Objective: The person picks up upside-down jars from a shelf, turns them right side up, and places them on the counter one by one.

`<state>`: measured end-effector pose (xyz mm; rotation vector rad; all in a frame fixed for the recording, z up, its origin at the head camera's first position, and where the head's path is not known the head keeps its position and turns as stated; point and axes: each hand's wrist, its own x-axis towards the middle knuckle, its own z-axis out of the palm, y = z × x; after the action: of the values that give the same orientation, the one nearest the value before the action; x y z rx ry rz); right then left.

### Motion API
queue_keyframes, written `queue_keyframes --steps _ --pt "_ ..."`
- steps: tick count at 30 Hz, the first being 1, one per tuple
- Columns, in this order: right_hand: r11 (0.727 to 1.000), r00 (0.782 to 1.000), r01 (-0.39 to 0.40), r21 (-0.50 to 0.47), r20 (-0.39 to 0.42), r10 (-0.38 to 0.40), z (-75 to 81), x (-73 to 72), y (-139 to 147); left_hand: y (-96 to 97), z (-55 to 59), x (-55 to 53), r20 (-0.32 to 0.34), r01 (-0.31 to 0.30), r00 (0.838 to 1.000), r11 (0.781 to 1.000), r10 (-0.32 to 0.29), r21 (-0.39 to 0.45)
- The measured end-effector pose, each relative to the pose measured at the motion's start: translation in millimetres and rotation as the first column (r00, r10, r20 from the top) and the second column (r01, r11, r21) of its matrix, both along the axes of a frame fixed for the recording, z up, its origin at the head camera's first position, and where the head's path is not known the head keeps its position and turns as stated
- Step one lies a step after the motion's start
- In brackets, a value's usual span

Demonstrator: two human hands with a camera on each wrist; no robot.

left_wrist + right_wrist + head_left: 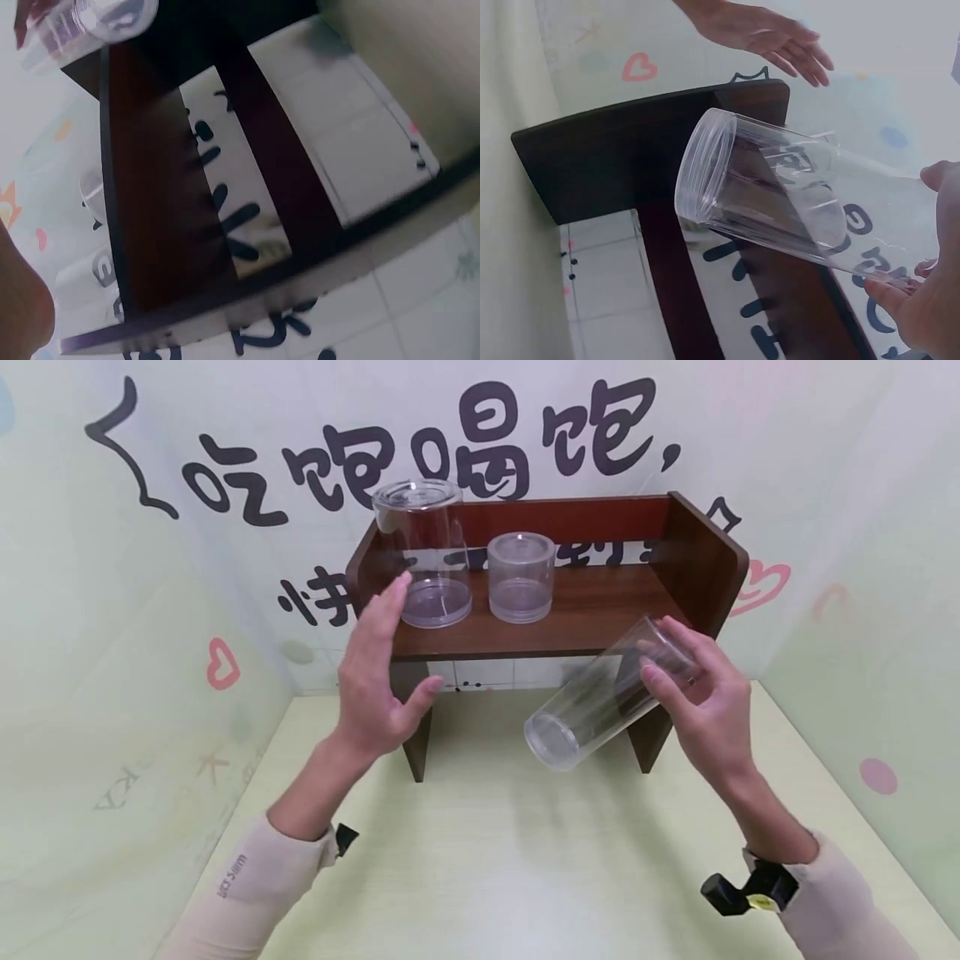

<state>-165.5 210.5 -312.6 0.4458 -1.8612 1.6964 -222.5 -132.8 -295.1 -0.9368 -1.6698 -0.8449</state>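
While our left hand is hovering empty, fingers straight, near the large jar, the slim container is slanting before the shelf, its long axis rising rightward to our nearer right hand, which is gripping its upper end.

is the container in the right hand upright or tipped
Tipped: the clear container slants diagonally across the head view, one end in the right hand.
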Motion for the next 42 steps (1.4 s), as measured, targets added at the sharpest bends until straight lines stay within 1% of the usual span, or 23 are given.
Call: queue_keyframes --steps 1,3,5,7,8,10,11,14,16,17,18,22,24,26,28,29,31,32,34,36,37,42 --pt "1.000 1.000 -0.015 -0.026 0.006 0.015 -3.2 -1.5 -2 3.0 -4.7 1.0 0.009 0.023 1.000 1.000 -0.023 0.007" --pt "0.999 1.000 -0.020 -0.048 0.014 0.020 -9.7 -3.1 -7 9.2 -14.3 2.9 0.014 0.075 0.997 0.997 -0.075 0.021" --pt "0.997 1.000 -0.012 -0.070 0.023 0.014 -15.9 -4.3 -11 15.0 -23.5 4.4 0.014 0.126 0.992 0.992 -0.126 0.016" --pt "0.993 0.999 -0.016 -0.116 0.030 0.020 -21.7 -4.9 -16 20.4 -31.9 5.6 0.012 0.162 0.987 0.987 -0.162 0.000" --pt "0.991 0.999 -0.004 -0.131 0.037 0.008 -24.4 -4.9 -18 22.9 -35.7 6.3 0.016 0.179 0.984 0.984 -0.178 -0.008" --pt "0.982 0.999 -0.005 -0.189 0.039 0.012 -28.9 -5.5 -22 28.2 -42.6 8.3 0.036 0.204 0.978 0.979 -0.204 -0.017" --pt "0.974 0.999 -0.020 -0.227 0.028 0.027 -30.9 -6.2 -25 30.7 -46.1 9.4 0.051 0.216 0.975 0.976 -0.215 -0.015" --pt "0.935 0.997 -0.082 -0.346 -0.022 0.079 -34.6 -9.2 -33 37.9 -57.1 12.0 0.106 0.256 0.961 0.967 -0.254 -0.005" --pt "0.896 0.990 -0.138 -0.423 -0.066 0.121 -35.8 -11.3 -37 42.2 -63.9 13.5 0.148 0.282 0.949 0.959 -0.279 0.001" --pt "0.877 0.988 -0.153 -0.455 -0.080 0.131 -36.5 -12.1 -39 43.9 -67.1 14.0 0.171 0.293 0.942 0.956 -0.289 0.003" --pt "0.866 0.988 -0.154 -0.477 -0.084 0.130 -36.9 -12.2 -41 45.6 -70.2 14.3 0.193 0.302 0.935 0.953 -0.298 0.005" --pt "0.855 0.992 -0.124 -0.504 -0.087 0.093 -38.7 -9.7 -48 50.9 -80.4 17.0 0.276 0.320 0.908 0.947 -0.315 0.026" --pt "0.848 0.991 -0.122 -0.516 -0.103 0.081 -38.7 -7.8 -52 52.9 -84.9 17.8 0.302 0.326 0.897 0.945 -0.322 0.041" --pt "0.835 0.989 -0.135 -0.534 -0.125 0.080 -38.0 -5.9 -55 54.5 -88.4 18.3 0.318 0.329 0.889 0.943 -0.330 0.056" --pt "0.820 0.987 -0.147 -0.553 -0.142 0.081 -37.5 -4.7 -58 55.7 -91.1 18.4 0.327 0.331 0.883 0.941 -0.335 0.072" --pt "0.809 0.985 -0.156 -0.567 -0.148 0.086 -37.5 -4.3 -59 56.1 -92.2 18.4 0.332 0.330 0.881 0.941 -0.337 0.081" --pt "0.795 0.984 -0.163 -0.585 -0.153 0.090 -37.7 -3.3 -62 56.6 -94.2 17.9 0.341 0.334 0.873 0.937 -0.350 0.105" --pt "0.790 0.984 -0.164 -0.590 -0.151 0.092 -38.4 -2.9 -62 56.6 -95.1 17.7 0.347 0.341 0.865 0.932 -0.361 0.120" --pt "0.781 0.984 -0.170 -0.601 -0.152 0.098 -39.7 -2.4 -63 56.4 -96.7 17.2 0.360 0.362 0.846 0.919 -0.393 0.153" --pt "0.779 0.983 -0.177 -0.602 -0.154 0.104 -41.3 -1.9 -64 55.8 -98.1 16.6 0.369 0.386 0.826 0.905 -0.425 0.179" --pt "0.782 0.982 -0.178 -0.597 -0.155 0.106 -42.3 -1.7 -64 55.5 -98.7 16.6 0.371 0.399 0.817 0.897 -0.442 0.189" --pt "0.802 0.981 -0.183 -0.569 -0.162 0.108 -47.5 -1.1 -63 53.6 -99.5 17.0 0.386 0.444 0.780 0.871 -0.492 0.212"
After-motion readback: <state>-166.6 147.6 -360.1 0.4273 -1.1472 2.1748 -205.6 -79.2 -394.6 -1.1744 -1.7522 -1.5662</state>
